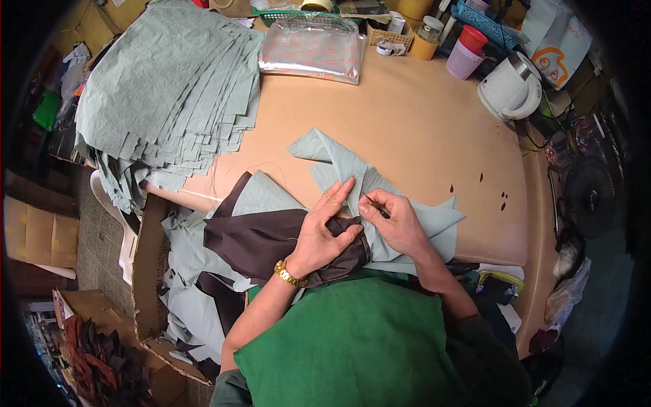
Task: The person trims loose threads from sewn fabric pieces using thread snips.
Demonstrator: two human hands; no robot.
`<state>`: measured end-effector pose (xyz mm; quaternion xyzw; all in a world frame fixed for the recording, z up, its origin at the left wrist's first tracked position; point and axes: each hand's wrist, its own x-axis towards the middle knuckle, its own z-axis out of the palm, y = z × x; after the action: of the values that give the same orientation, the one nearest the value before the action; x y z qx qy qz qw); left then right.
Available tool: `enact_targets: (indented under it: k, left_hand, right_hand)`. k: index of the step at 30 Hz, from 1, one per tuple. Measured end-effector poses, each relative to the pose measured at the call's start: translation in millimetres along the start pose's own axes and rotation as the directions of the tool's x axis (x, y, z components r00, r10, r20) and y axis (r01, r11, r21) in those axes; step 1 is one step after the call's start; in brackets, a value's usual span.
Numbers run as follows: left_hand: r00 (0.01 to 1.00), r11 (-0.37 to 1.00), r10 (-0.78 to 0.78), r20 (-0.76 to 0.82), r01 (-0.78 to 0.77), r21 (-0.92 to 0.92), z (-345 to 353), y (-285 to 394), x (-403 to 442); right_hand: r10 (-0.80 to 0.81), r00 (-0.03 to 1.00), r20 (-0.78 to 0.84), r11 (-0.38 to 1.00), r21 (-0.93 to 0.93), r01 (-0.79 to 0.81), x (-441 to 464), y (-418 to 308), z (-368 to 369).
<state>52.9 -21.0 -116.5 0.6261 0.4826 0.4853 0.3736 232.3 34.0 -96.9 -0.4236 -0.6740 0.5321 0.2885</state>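
Pale grey-green fabric (pixel 434 227) and dark brown fabric (pixel 258 237) lie together at the table's front edge. My left hand (pixel 324 234), with a gold watch (pixel 290 273) on its wrist, rests on both with its fingers spread. Close to its right, my right hand (pixel 393 220) pinches a small dark tool (pixel 374 205) whose thin tip points up and left over the pale fabric. The kind of tool is too small to tell. Part of the brown fabric bunches under my left palm.
A fanned stack of pale fabric pieces (pixel 169 88) covers the table's left end. Clear plastic packets (pixel 312 51) lie at the back. A white kettle (pixel 510 87) and a pink cup (pixel 465 58) stand back right. A cardboard box (pixel 150 271) with fabric is at the front left.
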Motion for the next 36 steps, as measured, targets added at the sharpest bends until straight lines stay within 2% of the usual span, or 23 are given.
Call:
enact_targets:
  k: [2,5,8,9,10,11,13,14,15,17,19,21,23,24,26,28,29,30,31,32,33,35,36]
  left_hand:
    - [1.000,1.000,0.000,0.005,0.000,0.010,0,-1,0]
    - [0.996,0.989,0.091,-0.007,-0.089,0.119,1,-5,0]
    - [0.989,0.982,0.147,-0.013,-0.144,0.122,0,0,2]
    - [0.997,0.976,-0.006,-0.072,-0.009,-0.217,-1,3,3]
    - [0.983,0.839,-0.170,-0.075,0.104,-0.535,-3,4,3]
    - [0.974,0.690,-0.221,0.042,0.187,-0.700,-12,-6,6]
    - [0.928,0.648,-0.231,0.294,0.372,-0.665,-30,-20,20]
    - [0.896,0.753,-0.288,0.337,0.429,-0.499,-32,-16,25]
    - [0.898,0.754,-0.289,0.332,0.427,-0.499,-32,-12,33]
    - [0.847,0.869,-0.229,0.479,0.400,-0.292,-29,-6,50]
    - [0.818,0.825,-0.280,0.502,0.472,-0.309,-22,0,62]
    - [0.742,0.603,-0.255,0.620,0.624,-0.498,-12,-20,71]
    - [0.768,0.615,-0.214,0.603,0.586,-0.528,0,-43,81]
    - [0.779,0.708,-0.196,0.595,0.533,-0.464,3,-49,87]
    - [0.788,0.790,-0.179,0.589,0.472,-0.392,11,-61,90]
    - [0.877,0.919,-0.246,0.412,0.347,-0.190,18,-41,86]
    - [0.876,0.918,-0.248,0.414,0.349,-0.188,24,-48,83]
    - [0.990,0.996,-0.067,0.127,0.074,-0.053,29,-52,82]
    - [0.975,0.974,0.182,-0.129,-0.161,0.157,34,-55,80]
    - [0.974,0.994,0.063,-0.218,-0.041,0.105,32,-60,72]
    - [0.975,0.994,0.061,-0.212,-0.040,0.101,21,-32,65]
    - [0.972,0.965,-0.226,-0.069,0.232,0.118,-2,22,49]
    - [0.970,0.964,-0.232,-0.066,0.238,0.116,-1,23,39]
  right_hand:
    - [0.023,1.000,-0.012,0.988,-0.150,-0.024,-1,-8,2]
    - [-0.013,0.999,-0.043,0.972,-0.236,0.002,1,-5,6]
    - [0.038,0.999,-0.016,0.990,-0.134,-0.039,2,-2,3]
    - [0.036,0.999,-0.015,0.990,-0.135,-0.037,2,-4,2]
    - [0.042,0.999,-0.027,0.993,-0.105,-0.045,1,-8,1]
    - [0.050,0.998,-0.040,0.996,-0.073,-0.053,-1,-10,1]
    - [0.034,0.999,-0.032,0.998,-0.050,-0.035,-4,-11,0]
    - [0.019,1.000,-0.022,0.999,-0.030,-0.019,-5,-11,0]
    - [0.015,1.000,-0.017,0.999,-0.029,-0.016,-5,-9,1]
    - [-0.013,1.000,-0.014,0.996,0.083,0.015,-5,-4,3]
    - [-0.034,0.999,-0.011,0.991,0.133,0.035,-5,-4,6]
    - [-0.052,0.998,-0.017,0.982,0.180,0.055,-6,-1,6]
    - [-0.055,0.997,-0.054,0.997,0.044,0.057,-8,4,4]
    - [-0.058,0.997,-0.059,0.997,0.042,0.060,-10,2,4]
    - [-0.177,0.968,-0.180,0.967,-0.212,0.137,-13,-3,8]
    - [-0.116,0.971,-0.207,0.987,-0.135,0.089,-11,6,12]
    - [-0.057,0.973,-0.223,0.997,-0.059,0.045,-11,9,14]
    - [-0.056,0.973,-0.223,0.997,-0.058,0.044,-11,9,15]
    - [-0.029,0.976,-0.216,0.999,-0.047,0.019,-11,8,15]
    - [-0.001,0.977,-0.213,0.999,-0.035,-0.006,-12,8,14]
    - [0.003,0.976,-0.219,0.999,-0.035,-0.011,-12,10,12]
    - [0.015,0.974,-0.225,0.999,-0.036,-0.024,-10,21,9]
    - [0.023,0.974,-0.224,0.999,-0.035,-0.031,-9,26,9]
